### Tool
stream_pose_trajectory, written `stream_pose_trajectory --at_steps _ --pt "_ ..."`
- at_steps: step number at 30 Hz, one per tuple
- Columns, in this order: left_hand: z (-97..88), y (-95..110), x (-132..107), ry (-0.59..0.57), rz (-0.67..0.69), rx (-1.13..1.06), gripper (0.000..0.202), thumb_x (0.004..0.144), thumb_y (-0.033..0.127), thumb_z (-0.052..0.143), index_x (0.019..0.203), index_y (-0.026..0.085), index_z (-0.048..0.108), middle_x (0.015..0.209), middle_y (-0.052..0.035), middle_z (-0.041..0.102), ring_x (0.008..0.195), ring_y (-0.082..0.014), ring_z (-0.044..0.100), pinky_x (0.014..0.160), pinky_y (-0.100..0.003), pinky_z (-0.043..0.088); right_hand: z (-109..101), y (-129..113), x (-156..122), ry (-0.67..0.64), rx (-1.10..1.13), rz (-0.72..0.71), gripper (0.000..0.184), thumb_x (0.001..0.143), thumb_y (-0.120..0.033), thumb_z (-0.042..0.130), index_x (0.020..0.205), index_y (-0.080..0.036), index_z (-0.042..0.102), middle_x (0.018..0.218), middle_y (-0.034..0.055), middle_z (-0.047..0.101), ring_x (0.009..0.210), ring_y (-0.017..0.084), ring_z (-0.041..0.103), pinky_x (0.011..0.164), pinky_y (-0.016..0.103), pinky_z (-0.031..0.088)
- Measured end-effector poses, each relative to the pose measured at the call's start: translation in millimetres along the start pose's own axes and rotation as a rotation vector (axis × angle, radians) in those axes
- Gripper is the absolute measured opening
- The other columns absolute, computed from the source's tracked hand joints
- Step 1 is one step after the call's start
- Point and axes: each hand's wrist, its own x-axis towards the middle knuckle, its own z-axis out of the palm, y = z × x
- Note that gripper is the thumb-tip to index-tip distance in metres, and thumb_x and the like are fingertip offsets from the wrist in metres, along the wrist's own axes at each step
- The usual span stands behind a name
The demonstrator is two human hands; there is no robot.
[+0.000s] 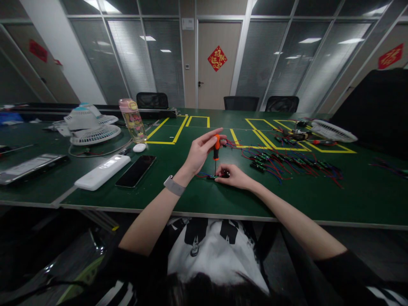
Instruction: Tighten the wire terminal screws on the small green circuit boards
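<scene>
My left hand (201, 152), with a band on its wrist, has its fingers closed round the orange and black handle of a screwdriver (216, 154). The screwdriver stands upright, its shaft pointing down at a small green circuit board (210, 177) on the table. My right hand (235, 176) pinches the right end of that board and partly covers it. Thin wires come out of the board's left side. Right of my hands lies a loose pile of similar green boards (263, 158) with red and blue wires. Whether the tip touches a screw is too small to tell.
On the green table (191, 199), a phone (136, 171), a white power bank (102, 172), a round white case (139, 148), a bottle (133, 121) and a fan (95, 127) stand or lie left. Another fan part (333, 130) lies right. Yellow tape (159, 143) marks the tabletop.
</scene>
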Motion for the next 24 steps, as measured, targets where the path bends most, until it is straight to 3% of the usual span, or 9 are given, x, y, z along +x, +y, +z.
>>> stream_pose_trajectory --at_steps 3,7,9,11,13,15,18,21,24 --pt "-0.1 -0.2 -1.7 0.089 0.105 0.251 0.028 0.081 0.03 0.068 0.108 0.023 0.069 0.106 -0.0056 0.068 0.092 -0.0158 0.063 0.086 -0.032 0.05 -0.4 0.1 0.1 -0.004 -0.003 -0.004 0.016 0.074 -0.028 0.068 0.08 -0.016 0.06 0.072 0.0001 0.058 0.066 0.013 0.053 0.064 0.026 0.043" --pt "1.9 0.6 -4.3 0.157 0.266 0.576 0.029 0.084 0.028 0.064 0.113 0.027 0.067 0.119 -0.0065 0.06 0.107 -0.0181 0.057 0.092 -0.032 0.047 -0.7 0.4 0.3 -0.011 0.009 -0.001 0.017 0.075 -0.029 0.068 0.08 -0.016 0.06 0.072 0.0001 0.057 0.066 0.013 0.053 0.063 0.026 0.043" --pt "3.6 1.1 -4.9 0.089 0.242 0.523 0.032 0.091 0.027 0.053 0.122 0.028 0.062 0.124 -0.0068 0.059 0.109 -0.0185 0.058 0.092 -0.033 0.047 -0.7 0.5 0.4 -0.014 0.009 0.003 0.017 0.075 -0.029 0.068 0.081 -0.016 0.06 0.072 0.0 0.057 0.066 0.013 0.053 0.063 0.026 0.043" --pt "4.6 1.1 -4.8 0.014 0.163 0.409 0.035 0.095 0.026 0.044 0.128 0.027 0.057 0.12 -0.007 0.062 0.099 -0.0174 0.062 0.085 -0.032 0.05 -0.5 0.6 0.5 -0.013 0.006 0.001 0.016 0.075 -0.028 0.068 0.081 -0.016 0.06 0.072 0.0 0.058 0.066 0.013 0.053 0.063 0.025 0.043" --pt "4.0 0.6 -4.6 0.018 0.142 0.393 0.034 0.093 0.027 0.049 0.125 0.026 0.059 0.111 -0.0064 0.065 0.088 -0.0157 0.063 0.08 -0.031 0.051 -0.3 0.8 0.5 -0.008 0.004 -0.002 0.015 0.074 -0.028 0.068 0.08 -0.016 0.06 0.072 -0.0001 0.058 0.067 0.013 0.053 0.063 0.026 0.043" --pt "2.2 -0.1 -4.7 0.078 0.203 0.508 0.032 0.086 0.027 0.061 0.118 0.025 0.064 0.107 -0.0055 0.064 0.087 -0.0156 0.061 0.081 -0.03 0.051 0.0 1.1 0.6 -0.005 0.006 0.0 0.016 0.074 -0.028 0.068 0.081 -0.016 0.061 0.072 0.0 0.058 0.067 0.013 0.053 0.064 0.026 0.043" --pt "-0.1 -0.5 -5.3 0.147 0.315 0.714 0.035 0.079 0.027 0.07 0.114 0.025 0.066 0.116 -0.0067 0.057 0.102 -0.019 0.057 0.09 -0.033 0.048 0.0 1.1 0.6 -0.008 0.007 0.013 0.017 0.074 -0.029 0.068 0.082 -0.016 0.061 0.072 0.0001 0.058 0.067 0.014 0.053 0.064 0.026 0.043" --pt "0.6 0.0 -6.2 0.099 0.373 0.752 0.034 0.089 0.027 0.058 0.123 0.025 0.06 0.126 -0.008 0.055 0.114 -0.0202 0.054 0.1 -0.036 0.042 -0.4 0.1 0.6 -0.012 0.002 0.012 0.017 0.074 -0.028 0.068 0.082 -0.015 0.061 0.072 0.0003 0.058 0.067 0.014 0.054 0.064 0.026 0.043" --pt "3.2 1.2 -7.6 0.048 0.371 0.683 0.035 0.097 0.025 0.042 0.129 0.025 0.055 0.124 -0.0076 0.059 0.104 -0.0171 0.059 0.095 -0.035 0.045 -0.8 -1.2 0.5 -0.012 -0.007 0.01 0.016 0.074 -0.028 0.068 0.082 -0.016 0.061 0.072 -0.0001 0.058 0.066 0.013 0.053 0.063 0.026 0.043"
